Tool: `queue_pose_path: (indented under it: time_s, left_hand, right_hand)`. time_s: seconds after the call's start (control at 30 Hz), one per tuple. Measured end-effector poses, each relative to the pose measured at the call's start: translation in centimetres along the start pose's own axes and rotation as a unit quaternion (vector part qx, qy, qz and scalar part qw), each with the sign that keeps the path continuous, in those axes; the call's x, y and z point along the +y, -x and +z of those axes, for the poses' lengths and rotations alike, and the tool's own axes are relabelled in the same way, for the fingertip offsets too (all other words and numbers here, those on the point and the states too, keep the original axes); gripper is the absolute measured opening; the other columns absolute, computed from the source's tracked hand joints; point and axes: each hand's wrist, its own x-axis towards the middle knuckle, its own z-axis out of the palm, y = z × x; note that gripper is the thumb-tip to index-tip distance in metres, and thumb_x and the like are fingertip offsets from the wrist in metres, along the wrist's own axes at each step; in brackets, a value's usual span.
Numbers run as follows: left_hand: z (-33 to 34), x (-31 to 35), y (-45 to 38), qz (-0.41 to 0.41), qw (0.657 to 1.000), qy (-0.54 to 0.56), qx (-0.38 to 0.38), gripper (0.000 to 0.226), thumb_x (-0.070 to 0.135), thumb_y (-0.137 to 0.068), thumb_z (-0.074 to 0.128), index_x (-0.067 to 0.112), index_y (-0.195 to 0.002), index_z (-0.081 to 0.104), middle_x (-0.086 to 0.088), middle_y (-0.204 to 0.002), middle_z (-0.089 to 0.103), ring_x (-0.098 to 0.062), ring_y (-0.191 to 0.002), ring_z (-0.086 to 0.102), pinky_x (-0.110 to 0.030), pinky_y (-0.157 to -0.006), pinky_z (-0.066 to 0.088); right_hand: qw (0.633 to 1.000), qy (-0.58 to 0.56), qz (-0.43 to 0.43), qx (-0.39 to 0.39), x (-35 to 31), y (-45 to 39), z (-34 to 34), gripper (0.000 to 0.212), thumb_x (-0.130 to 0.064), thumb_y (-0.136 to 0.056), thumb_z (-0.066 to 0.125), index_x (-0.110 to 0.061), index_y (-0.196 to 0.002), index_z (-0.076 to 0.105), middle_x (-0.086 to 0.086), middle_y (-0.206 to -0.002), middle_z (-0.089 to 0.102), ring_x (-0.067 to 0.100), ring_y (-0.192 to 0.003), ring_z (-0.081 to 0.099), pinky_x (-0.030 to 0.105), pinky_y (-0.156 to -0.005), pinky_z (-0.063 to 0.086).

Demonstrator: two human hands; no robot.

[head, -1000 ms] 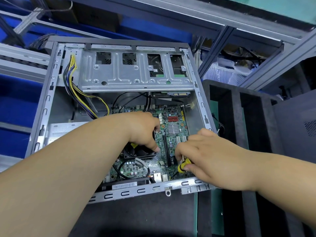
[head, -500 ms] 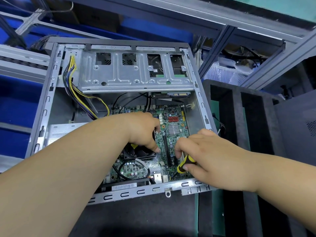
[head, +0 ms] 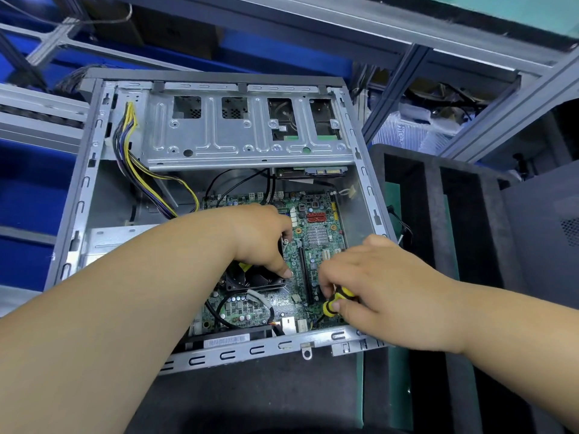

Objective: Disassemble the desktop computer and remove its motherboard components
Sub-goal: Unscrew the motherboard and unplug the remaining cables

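1. The case (head: 78, 195) lies open on its side; the motherboard (head: 316, 245) sits on its floor, below the drive cage (head: 238, 136), and still looks mounted.
2. The left hand (head: 260, 236) rests on the fan (head: 250, 280) at the board's left-centre; fingers curled over it, thumb tip touching the board just right of the fan; whether it grips or only steadies, I cannot tell.
3. The right hand (head: 382, 292) pinches a yellow screwdriver (head: 336, 303) between thumb and fingers, at the board's lower right, near the case's front rail.
4. The screwdriver's long axis slants down toward the board's lower right edge; its tip is hidden, so the screw cannot be seen.
5. The right hand is nearer that corner; the next move likely turns on keeping the tool aligned over the screw while the left hand holds the fan.
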Motion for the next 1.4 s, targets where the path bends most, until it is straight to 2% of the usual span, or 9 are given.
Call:
queue_pose_path:
  time_s: [0.13, 0.37, 0.57, 0.8, 0.97, 1.1, 1.17, 1.33, 1.4]
  left_hand:
    - [-0.02, -0.04, 0.01, -0.002, 1.0, 0.001, 0.0, 0.073, 0.062, -0.068, 0.074, 0.031, -0.129, 0.048, 0.0, -0.128, 0.045, -0.023, -0.116, 0.048, -0.04, -0.099, 0.043]
    - [0.07, -0.01, -0.02, -0.002, 1.0, 0.0, 0.003, 0.074, 0.062, -0.068, 0.074, 0.031, -0.13, 0.048, 0.0, -0.128, 0.045, -0.023, -0.117, 0.048, -0.039, -0.099, 0.043]
    - [-0.01, -0.1, 0.02, -0.002, 1.0, 0.003, -0.006, 0.073, 0.062, -0.068, 0.074, 0.031, -0.129, 0.048, 0.0, -0.129, 0.044, -0.023, -0.116, 0.047, -0.039, -0.099, 0.043]
    - [0.02, -0.05, -0.11, 0.001, 1.0, 0.004, -0.005, 0.073, 0.061, -0.069, 0.074, 0.031, -0.129, 0.048, -0.001, -0.127, 0.045, -0.023, -0.115, 0.048, -0.038, -0.099, 0.043]
    - [-0.15, -0.03, 0.02, 0.002, 1.0, 0.007, 0.002, 0.071, 0.061, -0.067, 0.075, 0.031, -0.127, 0.05, 0.0, -0.126, 0.047, -0.022, -0.112, 0.049, -0.036, -0.097, 0.044]
    - [-0.29, 0.01, 0.08, 0.002, 1.0, 0.007, 0.002, 0.07, 0.061, -0.068, 0.075, 0.031, -0.126, 0.05, 0.0, -0.126, 0.047, -0.021, -0.112, 0.05, -0.036, -0.096, 0.045]
    - [-0.28, 0.01, 0.08, 0.003, 1.0, 0.006, 0.001, 0.07, 0.061, -0.068, 0.075, 0.031, -0.126, 0.051, 0.0, -0.125, 0.047, -0.021, -0.112, 0.05, -0.036, -0.096, 0.045]
    - [-0.23, -0.05, 0.03, 0.004, 1.0, 0.007, 0.001, 0.069, 0.061, -0.068, 0.075, 0.032, -0.126, 0.05, 0.001, -0.124, 0.047, -0.021, -0.111, 0.049, -0.036, -0.095, 0.044]
    - [-0.25, -0.05, -0.02, 0.004, 1.0, 0.006, 0.001, 0.07, 0.061, -0.068, 0.075, 0.032, -0.126, 0.05, 0.001, -0.123, 0.047, -0.021, -0.111, 0.049, -0.036, -0.096, 0.044]
  right_hand:
    - [0.999, 0.043, 0.005, 0.001, -0.24, -0.07, 0.18, 0.042, -0.058, -0.092, 0.012, -0.032, -0.097, 0.044, -0.014, -0.069, 0.041, 0.007, -0.076, 0.041, 0.023, -0.08, 0.018]
    - [0.999, -0.035, 0.015, 0.012, 0.08, -0.04, -0.02, 0.012, -0.04, -0.093, 0.049, -0.035, -0.101, 0.043, -0.021, -0.084, 0.042, -0.002, -0.081, 0.031, 0.024, -0.092, 0.024]
    - [1.0, 0.008, 0.027, 0.013, -0.25, -0.32, 0.34, 0.04, -0.061, -0.092, 0.025, -0.034, -0.102, 0.052, -0.017, -0.076, 0.044, 0.002, -0.078, 0.034, 0.027, -0.093, 0.026]
    - [0.999, -0.012, 0.032, 0.033, -0.17, -0.07, 0.44, 0.014, -0.036, -0.09, 0.049, -0.033, -0.103, 0.047, -0.022, -0.074, 0.036, 0.001, -0.077, 0.032, 0.021, -0.083, 0.018]
    - [0.999, 0.011, 0.04, 0.025, -0.4, -0.53, 0.46, 0.044, -0.062, -0.09, 0.019, -0.033, -0.095, 0.052, -0.017, -0.068, 0.04, 0.005, -0.074, 0.036, 0.026, -0.086, 0.025]
    - [0.999, -0.002, 0.037, 0.039, -0.17, -0.47, 0.54, 0.012, -0.041, -0.093, 0.041, -0.034, -0.101, 0.047, -0.02, -0.07, 0.037, 0.003, -0.075, 0.034, 0.024, -0.084, 0.022]
    - [0.999, -0.007, 0.036, 0.033, -0.12, -0.34, 0.49, 0.013, -0.034, -0.089, 0.047, -0.031, -0.102, 0.045, -0.02, -0.071, 0.034, 0.003, -0.075, 0.032, 0.022, -0.08, 0.017]
    - [0.998, 0.043, 0.031, 0.024, -0.23, -0.61, 0.61, 0.039, -0.054, -0.093, 0.017, -0.029, -0.096, 0.047, -0.013, -0.074, 0.046, 0.01, -0.076, 0.043, 0.027, -0.08, 0.022]
    - [0.998, 0.044, 0.025, 0.022, -0.21, -0.55, 0.65, 0.031, -0.051, -0.095, 0.024, -0.03, -0.099, 0.046, -0.015, -0.073, 0.044, 0.01, -0.076, 0.042, 0.026, -0.082, 0.023]
